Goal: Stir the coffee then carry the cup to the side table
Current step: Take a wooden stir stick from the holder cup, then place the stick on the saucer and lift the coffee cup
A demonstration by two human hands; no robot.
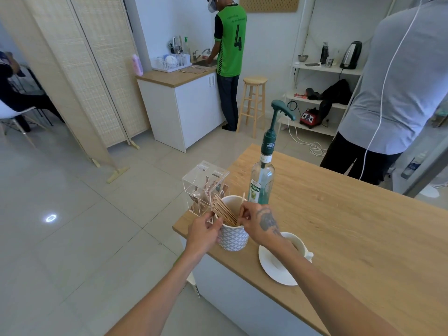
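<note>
A wooden-topped desk (351, 226) with a white base runs from the near right toward the middle of the room, over a floor of pale glossy tiles (72, 214). At its near left corner stands a patterned white holder (233, 238) full of wooden stir sticks (224, 210). The left hand (203, 230) curls around the holder's left side, fingers pressed to its wall. The right hand (260, 223) reaches over the rim and pinches a single stick (242, 202) between thumb and fingertips, its tip standing above the rim. Just right of the holder, partly hidden under the right forearm, the white coffee cup (297, 243) sits on its saucer (274, 267) near the desk's near edge. Behind the holder are a clear acrylic box (203, 183) and a tall syrup bottle (263, 180) with a green pump.

Across the room, a person in a green jersey (230, 42) stands at a sink in a white cabinet (184, 103), a wooden stool (253, 103) beside it. Woven folding screens (80, 69) close off the far left. White shelves (324, 69) on the far right carry a kettle (351, 54). Another person in a grey shirt (400, 76) stands at the desk's far right.
</note>
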